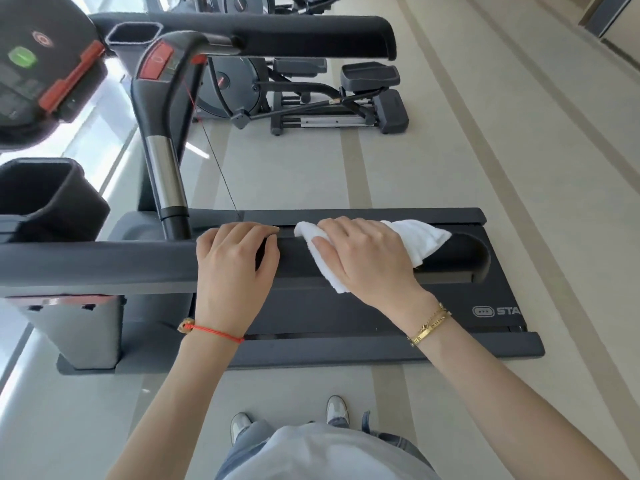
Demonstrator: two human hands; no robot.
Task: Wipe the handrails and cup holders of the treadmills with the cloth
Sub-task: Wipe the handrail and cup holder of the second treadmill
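Black plastic fills the left of the frame: two cup holders show there, one (41, 195) at the middle left edge and a second (133, 38) near the top, beside the console (31, 64) with its green button in the upper left corner. One chrome-and-black upright (166, 161) rises just right of them, a thin red cord hanging alongside it. Across the middle runs one dark padded handrail (104, 261), and both hands sit on it, near each other but apart. Toward the centre, the left hand (235, 261) has its fingers curled over the top of the rail, gripping it; one red string bracelet (211, 330) circles that wrist. To its right, the right hand (363, 258) presses the single white cloth (415, 237) onto the rail near its rounded end, fingers bent around the bunched fabric, which sticks out on both sides of the hand. Gold bracelets (429, 323) ring that wrist; their exact count is unclear. Below the rail lies the treadmill deck (346, 313). A second handrail (277, 32) spans the top, with one elliptical trainer (329, 98) behind it. Two pale shoes (337, 410) stand on the grey floor (519, 202) at bottom centre.
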